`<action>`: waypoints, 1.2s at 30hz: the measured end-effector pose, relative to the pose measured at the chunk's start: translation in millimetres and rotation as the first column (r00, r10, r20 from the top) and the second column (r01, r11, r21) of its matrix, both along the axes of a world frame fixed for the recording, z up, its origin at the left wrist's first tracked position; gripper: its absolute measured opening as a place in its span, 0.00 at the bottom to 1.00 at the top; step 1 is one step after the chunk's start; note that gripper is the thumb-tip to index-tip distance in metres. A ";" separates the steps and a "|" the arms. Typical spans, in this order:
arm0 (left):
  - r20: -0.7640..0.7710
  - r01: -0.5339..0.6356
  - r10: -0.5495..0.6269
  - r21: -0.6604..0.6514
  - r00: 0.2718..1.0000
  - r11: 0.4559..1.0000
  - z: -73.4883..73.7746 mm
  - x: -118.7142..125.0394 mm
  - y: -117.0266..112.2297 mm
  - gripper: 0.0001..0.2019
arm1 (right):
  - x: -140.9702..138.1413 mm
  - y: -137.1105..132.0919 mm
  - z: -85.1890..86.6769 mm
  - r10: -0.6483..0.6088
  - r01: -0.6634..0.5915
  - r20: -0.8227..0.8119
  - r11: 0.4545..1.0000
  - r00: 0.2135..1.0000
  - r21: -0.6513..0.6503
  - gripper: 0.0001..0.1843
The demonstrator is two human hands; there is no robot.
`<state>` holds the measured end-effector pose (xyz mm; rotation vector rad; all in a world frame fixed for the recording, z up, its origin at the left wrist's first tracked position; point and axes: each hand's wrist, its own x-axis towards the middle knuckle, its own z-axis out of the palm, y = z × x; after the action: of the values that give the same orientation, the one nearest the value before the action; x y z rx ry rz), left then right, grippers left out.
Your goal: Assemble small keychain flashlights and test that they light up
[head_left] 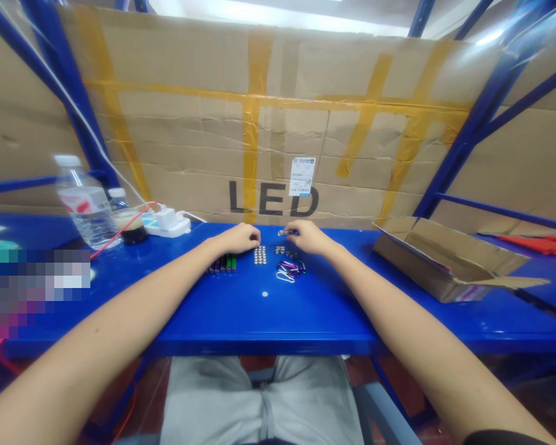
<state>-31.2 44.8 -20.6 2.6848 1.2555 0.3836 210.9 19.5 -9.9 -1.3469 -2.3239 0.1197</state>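
My left hand (241,238) rests on the blue table (269,315) with its fingers curled, just above a row of small coloured tubes (224,264) and beside a cluster of small silver cylinders (260,254). What its fingers hold, if anything, is hidden. My right hand (307,237) pinches a small metal piece (285,233) at its fingertips. Below that hand lie a few more silver parts (285,251) and a heap of purple and silver clips (291,269). A tiny white dot (265,293) lies nearer to me.
An open cardboard box (445,259) sits at the right. A water bottle (87,207), a dark jar (130,224) and a white power strip (169,222) with a red wire stand at the left. A taped cardboard wall marked LED (273,198) backs the table.
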 end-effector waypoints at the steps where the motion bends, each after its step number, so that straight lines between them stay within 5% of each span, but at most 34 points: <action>1: -0.014 -0.005 0.005 0.001 1.000 1.000 0.7 -0.3 0.1 0.09 | 0.0 0.5 -0.9 -0.007 0.007 -0.001 1.000 1.000 -0.001 0.13; 8: -0.101 -0.153 0.159 0.065 0.982 0.986 1.3 -17.6 13.5 0.11 | -0.4 1.6 -3.0 -0.002 0.002 -0.004 1.000 1.000 0.027 0.12; 14: -0.105 -0.064 0.063 -0.007 0.992 0.998 -0.5 -26.9 24.6 0.12 | 0.6 3.2 -3.6 -0.006 0.007 -0.006 0.999 1.000 0.041 0.10; 22: -0.092 -0.087 0.087 -0.003 0.992 0.996 2.5 -19.9 14.4 0.16 | -0.2 2.5 -3.7 0.022 -0.021 -0.012 0.999 1.000 0.045 0.07; 36: 0.000 -0.034 0.035 -0.117 0.999 0.993 6.8 -13.3 12.8 0.05 | -1.3 -1.3 -0.7 0.010 -0.011 0.034 1.000 0.999 0.023 0.09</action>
<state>-44.5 57.6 -13.8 2.5679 1.2835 0.3064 209.7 18.2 -10.6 -1.3362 -2.3537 0.0737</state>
